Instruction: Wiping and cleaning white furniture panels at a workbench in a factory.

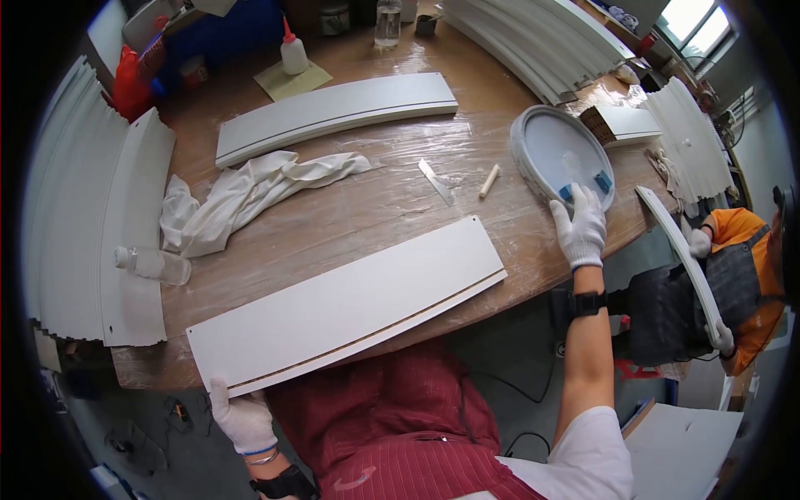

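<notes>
A long white drawer-front-like board (350, 304) with a dark groove along its near edge lies slantwise at the table's front. My gloved left hand (242, 419) grips its near left corner, thumb over the edge. My gloved right hand (581, 229) reaches over the near rim of a round grey lid (550, 146). Its fingers are spread, with the thumb apart from them, beside a small blue block (567, 193); whether they touch it is unclear. Another blue block (602, 180) lies just right of the fingertips on the lid.
Left of the lid are a beige stick (489, 181) and a flat white scraper (435, 182). A white cloth (267, 187), a clear bottle (154, 265) and stacked boards (333, 117) lie farther left and back. At right, a co-worker (742, 250) in orange holds a long white strip (683, 250).
</notes>
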